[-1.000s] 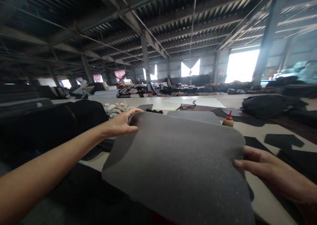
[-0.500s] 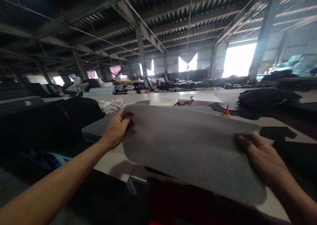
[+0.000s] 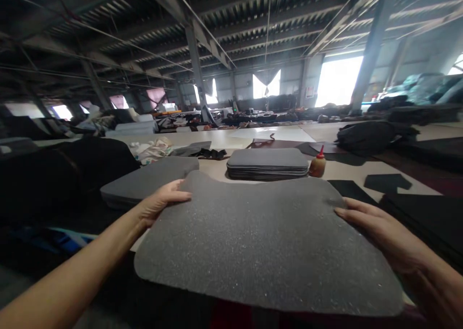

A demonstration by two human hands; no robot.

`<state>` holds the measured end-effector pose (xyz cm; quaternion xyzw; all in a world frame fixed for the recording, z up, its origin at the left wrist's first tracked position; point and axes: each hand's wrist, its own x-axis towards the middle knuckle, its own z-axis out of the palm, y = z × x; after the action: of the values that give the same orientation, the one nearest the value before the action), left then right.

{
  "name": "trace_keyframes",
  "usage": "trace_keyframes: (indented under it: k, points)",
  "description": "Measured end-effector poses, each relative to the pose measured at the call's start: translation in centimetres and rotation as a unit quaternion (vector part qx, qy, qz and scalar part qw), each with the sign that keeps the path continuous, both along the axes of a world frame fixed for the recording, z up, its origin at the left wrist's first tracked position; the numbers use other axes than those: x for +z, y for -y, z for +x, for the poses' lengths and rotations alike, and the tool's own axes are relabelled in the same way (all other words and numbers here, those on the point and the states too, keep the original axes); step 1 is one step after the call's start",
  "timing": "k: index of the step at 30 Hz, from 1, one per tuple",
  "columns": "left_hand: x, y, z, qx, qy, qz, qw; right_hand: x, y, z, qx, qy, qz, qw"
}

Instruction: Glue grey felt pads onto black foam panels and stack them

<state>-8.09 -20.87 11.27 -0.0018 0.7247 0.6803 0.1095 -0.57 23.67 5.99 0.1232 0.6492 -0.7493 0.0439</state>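
While the left hand [image 3: 163, 199] and right hand [image 3: 365, 215] pinch a gray sheet [image 3: 260, 247] near its upper corners, it is held near, not yet set down. Beyond, a gray stack [image 3: 267, 159] already sits far center on the surface [image 3: 376, 169], another stack [image 3: 144, 177] at left; the sheet's underside is hidden, the layers uncountable.

Head view: from the wearer's eye level, facing forward and down
Close range: left hand [image 3: 162, 202], right hand [image 3: 372, 222]
Farther: tabletop [image 3: 383, 168], roof beams [image 3: 211, 43] above
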Motion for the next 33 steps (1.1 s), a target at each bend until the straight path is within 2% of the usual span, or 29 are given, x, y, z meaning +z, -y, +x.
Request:
trace_keyframes:
  k: [4,8,12,15,18,20,23,25,30,33]
  points:
    - [-0.8,1.2,-0.6,-0.022,0.017,0.008,1.000,-0.6,-0.3,-0.5,-0.029,-0.032,0.063,0.997]
    - [-2.9,0.9,-1.4,0.048,-0.018,0.001,0.999,-1.3,-0.3,-1.1,-0.085,-0.062,0.147,0.984]
    - [-4.7,-0.5,-1.7,0.104,-0.121,-0.014,0.987,-1.3,0.0,-1.4,-0.115,-0.068,0.167,0.977]
    - [-5.6,-1.3,-1.8,0.135,-0.190,-0.139,0.962,-1.4,0.0,-1.6,-0.104,-0.060,0.145,0.982]
    - [-6.4,-1.6,-2.2,0.159,-0.258,-0.295,0.906,-2.1,-0.6,-1.9,-0.075,-0.054,0.106,0.990]
    - [-6.8,-1.8,-2.5,0.173,-0.260,-0.332,0.890,-2.6,-1.1,-2.2,-0.066,-0.060,0.109,0.990]
    - [-6.8,-2.3,-3.1,0.196,-0.213,-0.318,0.903,-2.9,-1.6,-2.8,-0.103,-0.085,0.203,0.970]
    - [-6.3,-2.8,-3.5,0.188,-0.185,-0.302,0.916,-2.8,-1.8,-3.3,-0.139,-0.099,0.258,0.951]
    - [-5.1,-4.0,-4.5,0.143,-0.087,-0.251,0.953,-3.5,-2.0,-5.1,-0.166,-0.116,0.295,0.934]
    - [-5.6,-4.0,-5.2,0.157,-0.075,-0.247,0.953,-5.1,-2.1,-6.0,-0.158,-0.106,0.302,0.934]
